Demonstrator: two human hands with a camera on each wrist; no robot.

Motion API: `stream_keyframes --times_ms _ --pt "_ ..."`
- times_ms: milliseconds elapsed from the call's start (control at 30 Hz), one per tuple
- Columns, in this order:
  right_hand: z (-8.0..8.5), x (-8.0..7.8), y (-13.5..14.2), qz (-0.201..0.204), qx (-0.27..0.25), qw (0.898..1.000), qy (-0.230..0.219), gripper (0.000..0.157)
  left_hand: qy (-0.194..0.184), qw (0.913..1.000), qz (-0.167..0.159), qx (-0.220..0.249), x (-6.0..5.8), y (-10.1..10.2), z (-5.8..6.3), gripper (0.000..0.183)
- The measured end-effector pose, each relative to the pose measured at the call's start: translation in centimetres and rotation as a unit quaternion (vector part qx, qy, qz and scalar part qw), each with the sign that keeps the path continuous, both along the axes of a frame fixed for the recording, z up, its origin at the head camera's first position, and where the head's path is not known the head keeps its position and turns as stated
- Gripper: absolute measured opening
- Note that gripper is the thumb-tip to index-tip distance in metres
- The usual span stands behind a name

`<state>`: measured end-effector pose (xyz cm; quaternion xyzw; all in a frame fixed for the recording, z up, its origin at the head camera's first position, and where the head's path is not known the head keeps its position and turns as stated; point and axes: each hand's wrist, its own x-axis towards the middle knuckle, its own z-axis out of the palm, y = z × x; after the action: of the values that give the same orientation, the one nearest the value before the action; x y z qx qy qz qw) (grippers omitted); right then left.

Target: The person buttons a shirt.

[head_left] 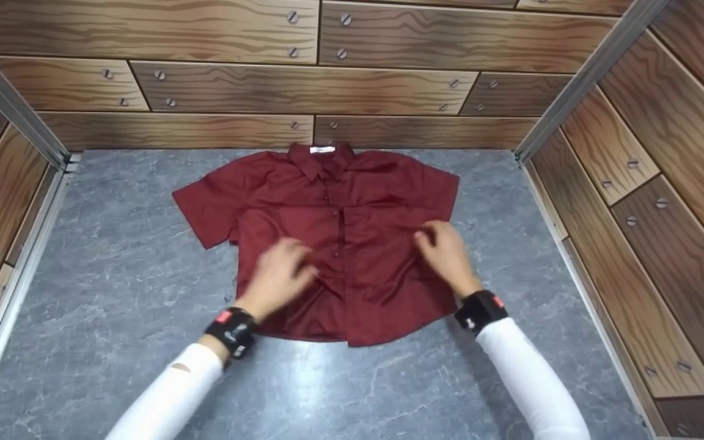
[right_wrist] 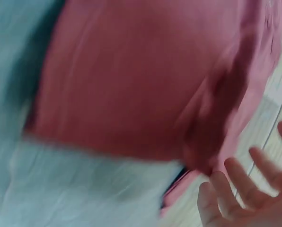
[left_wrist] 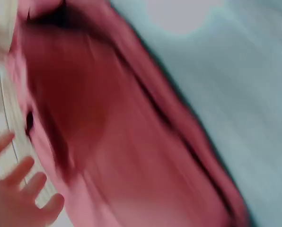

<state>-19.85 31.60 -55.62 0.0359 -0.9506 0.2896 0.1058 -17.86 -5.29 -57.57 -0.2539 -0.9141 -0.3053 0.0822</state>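
Note:
A dark red short-sleeved button shirt (head_left: 376, 250) lies spread front side up, its collar at the far side and its hem towards me. One sleeve (head_left: 211, 205) sticks out at the left; the other (head_left: 440, 189) lies close against the body. My left hand (head_left: 278, 275), blurred, is over the left front panel, and the left wrist view shows its fingers (left_wrist: 34, 184) spread with nothing in them. Over the shirt's right side edge is my right hand (head_left: 448, 253). Its fingers (right_wrist: 240, 179) look loosely extended beside the cloth in the right wrist view; whether they touch it I cannot tell.
The shirt is on a grey marbled surface (head_left: 126, 293). Wood-patterned panels (head_left: 223, 85) stand at the back and both sides, with metal rails (head_left: 572, 104) along the corners. A white label (head_left: 322, 149) shows inside the collar.

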Motion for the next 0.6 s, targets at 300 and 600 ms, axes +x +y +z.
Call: stream_keyframes --times_ms 300,600 --pt "-0.5 -1.5 3.3 -0.096 -0.09 0.982 -0.137 0.057 -0.103 0.9552 0.265 0.081 -2.5 -7.4 0.1 0.048" --pt "-0.3 -2.2 3.0 -0.106 -0.192 0.964 -0.149 0.051 -0.212 0.9265 0.286 0.121 -3.7 -8.7 0.9 0.042"
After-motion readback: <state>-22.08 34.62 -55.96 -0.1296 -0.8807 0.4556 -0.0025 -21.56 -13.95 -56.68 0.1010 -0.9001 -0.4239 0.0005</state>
